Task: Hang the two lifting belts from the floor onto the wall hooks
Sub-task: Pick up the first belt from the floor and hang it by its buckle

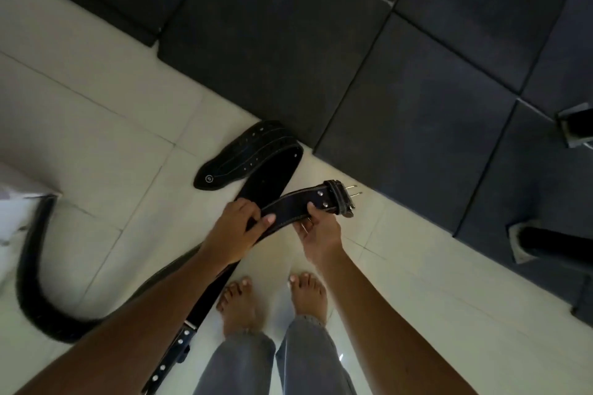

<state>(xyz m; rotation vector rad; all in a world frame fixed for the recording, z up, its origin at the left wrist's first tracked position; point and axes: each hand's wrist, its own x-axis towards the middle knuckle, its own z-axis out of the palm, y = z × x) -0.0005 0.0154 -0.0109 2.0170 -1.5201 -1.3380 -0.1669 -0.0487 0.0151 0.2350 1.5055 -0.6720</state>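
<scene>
I look straight down at the floor. My left hand [237,229] and my right hand [319,234] both grip one black lifting belt [296,202], lifted off the tiles. Its metal buckle end [345,199] sticks out to the right of my right hand. The rest of that belt seems to trail under my left arm into a long curve [30,276] at the left. The second black belt [256,160] lies folded on the white tiles just beyond my hands, and its buckle end [183,340] lies near my left foot. No wall hooks are in view.
Black rubber mats [401,80] cover the far and right floor, and white tiles [96,138] lie under me. My bare feet [272,298] stand below the hands. Two dark equipment feet [542,240] stand at the right. A white object [16,202] sits at the left edge.
</scene>
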